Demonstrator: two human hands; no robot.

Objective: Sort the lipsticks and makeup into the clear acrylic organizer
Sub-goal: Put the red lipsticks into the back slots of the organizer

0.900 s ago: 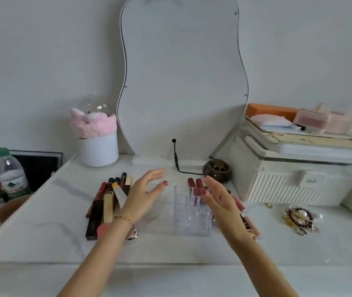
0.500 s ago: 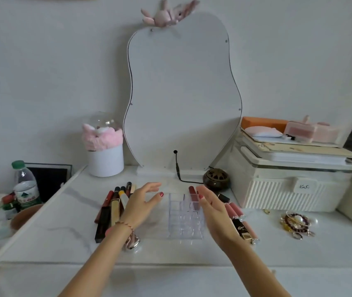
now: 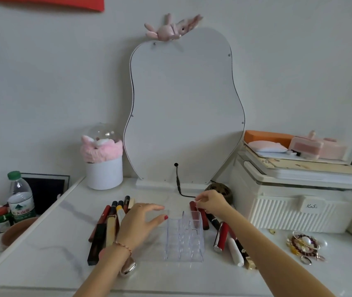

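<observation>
Pinching the top of a dark red lipstick [image 3: 192,207] at the organizer [image 3: 184,239]'s far-right corner, right hand [image 3: 212,202] grip closed on it, tube roughly upright; left hand [image 3: 139,225] open, empty, just left.

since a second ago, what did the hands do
The right hand reached back past the organizer and its fingers pinch a red lipstick by the back row. The left hand stayed open beside the organizer. The loose lipsticks lie as before.

The light is soft and even, with only faint shadows. Edges bend like a fishbowl. The clear organizer [image 3: 184,239] looks a bit blurry, maybe from glare.
</observation>
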